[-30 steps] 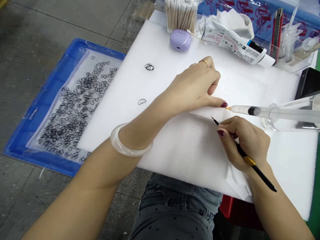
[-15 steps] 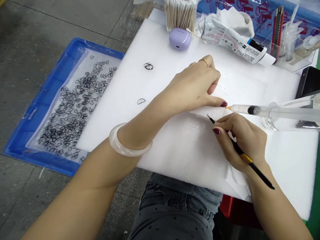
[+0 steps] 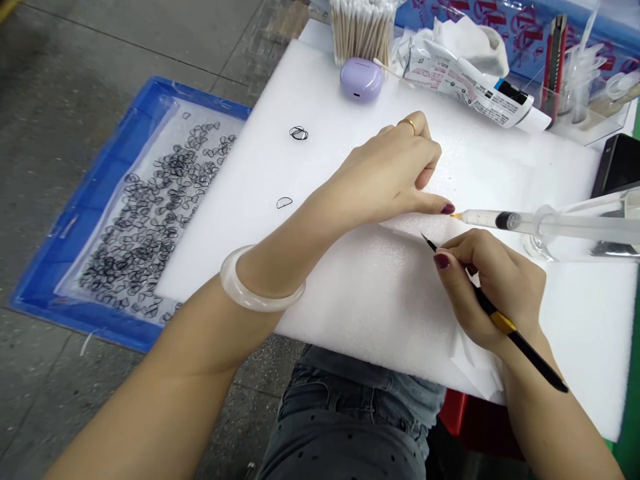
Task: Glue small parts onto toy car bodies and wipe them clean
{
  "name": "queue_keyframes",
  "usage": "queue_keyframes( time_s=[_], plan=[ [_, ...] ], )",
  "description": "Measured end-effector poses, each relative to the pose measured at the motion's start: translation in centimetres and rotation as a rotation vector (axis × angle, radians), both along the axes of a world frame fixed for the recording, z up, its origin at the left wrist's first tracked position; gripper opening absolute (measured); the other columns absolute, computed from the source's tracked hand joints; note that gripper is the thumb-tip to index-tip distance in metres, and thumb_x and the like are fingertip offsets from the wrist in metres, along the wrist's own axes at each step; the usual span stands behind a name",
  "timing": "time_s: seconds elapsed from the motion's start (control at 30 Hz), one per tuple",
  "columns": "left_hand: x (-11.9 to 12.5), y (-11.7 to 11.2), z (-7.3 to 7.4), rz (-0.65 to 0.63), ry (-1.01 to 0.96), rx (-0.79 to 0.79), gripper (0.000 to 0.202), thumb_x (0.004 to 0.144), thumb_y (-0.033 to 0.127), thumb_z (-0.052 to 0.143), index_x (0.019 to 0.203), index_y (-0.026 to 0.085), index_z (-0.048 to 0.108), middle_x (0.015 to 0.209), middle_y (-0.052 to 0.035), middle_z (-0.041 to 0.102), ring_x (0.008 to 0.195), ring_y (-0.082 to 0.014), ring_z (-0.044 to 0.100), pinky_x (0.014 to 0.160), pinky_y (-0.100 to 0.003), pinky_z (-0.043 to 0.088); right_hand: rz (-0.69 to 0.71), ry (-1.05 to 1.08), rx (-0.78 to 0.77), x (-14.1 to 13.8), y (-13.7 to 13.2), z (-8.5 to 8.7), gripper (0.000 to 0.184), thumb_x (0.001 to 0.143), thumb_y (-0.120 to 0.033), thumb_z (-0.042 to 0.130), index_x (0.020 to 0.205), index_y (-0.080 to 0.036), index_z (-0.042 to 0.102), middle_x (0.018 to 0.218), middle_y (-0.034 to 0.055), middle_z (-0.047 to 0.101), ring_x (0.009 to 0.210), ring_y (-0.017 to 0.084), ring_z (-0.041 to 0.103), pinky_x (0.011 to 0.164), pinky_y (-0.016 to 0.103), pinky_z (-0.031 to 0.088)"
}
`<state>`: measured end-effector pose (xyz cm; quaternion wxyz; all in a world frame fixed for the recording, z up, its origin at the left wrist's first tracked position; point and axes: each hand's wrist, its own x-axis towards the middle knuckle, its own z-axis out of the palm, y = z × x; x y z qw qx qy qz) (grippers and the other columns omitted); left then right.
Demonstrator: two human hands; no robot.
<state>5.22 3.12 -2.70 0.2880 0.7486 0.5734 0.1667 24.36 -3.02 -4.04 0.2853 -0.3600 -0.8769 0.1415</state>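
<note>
My left hand rests on the white foam sheet, its fingers curled under. Its thumb stretches out to the orange tip of a clear syringe, touching it or very near. Anything under the curled fingers is hidden. My right hand is closed around fine-pointed black tweezers with a yellow band. Their tip sits over the foam, just below my left thumb and apart from it. Left of my left hand lie a small black half-round wire ring and a little cluster of rings.
A blue tray at the left holds many black wire rings. Along the back are cotton swabs, a purple case, a squeezed tube and a red cutter. A black device lies at the right edge.
My right hand has shifted slightly right and down with the tweezers, so their tip is farther from my left thumb. My left hand and the syringe stay put.
</note>
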Motion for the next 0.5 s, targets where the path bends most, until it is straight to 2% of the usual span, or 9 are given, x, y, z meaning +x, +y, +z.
queue_keyframes(
  time_s=[0.2, 0.37, 0.5],
  plan=[
    [-0.05, -0.02, -0.02, -0.005, -0.021, 0.003, 0.031, 0.073, 0.049, 0.073, 0.069, 0.023, 0.055, 0.099, -0.0061, 0.058, 0.104, -0.0300, 0.054, 0.077, -0.036, 0.040, 0.007, 0.042, -0.001, 0.67, 0.05, -0.21, 0.019, 0.094, -0.016, 0.056, 0.079, -0.022, 0.046, 0.071, -0.0013, 0.063, 0.057, 0.012, 0.054, 0.052, 0.027, 0.040],
    [-0.07, -0.04, -0.01, -0.013, -0.014, 0.015, 0.033, 0.074, 0.049, 0.072, 0.069, 0.023, 0.054, 0.107, -0.0065, 0.058, 0.104, -0.0299, 0.055, 0.077, -0.036, 0.040, -0.024, 0.117, 0.024, 0.85, 0.18, -0.67, 0.016, 0.094, -0.015, 0.057, 0.084, -0.023, 0.048, 0.075, -0.0029, 0.064, 0.061, 0.012, 0.058, 0.055, 0.027, 0.042],
    [0.02, 0.04, -0.05, -0.012, 0.012, 0.013, 0.034, 0.075, 0.050, 0.072, 0.070, 0.022, 0.053, 0.113, -0.0067, 0.057, 0.104, -0.0292, 0.055, 0.077, -0.036, 0.041, -0.008, 0.049, 0.009, 0.30, -0.03, -0.74, 0.013, 0.095, -0.017, 0.056, 0.085, -0.023, 0.049, 0.078, -0.0025, 0.065, 0.065, 0.012, 0.059, 0.059, 0.027, 0.045]
  ],
)
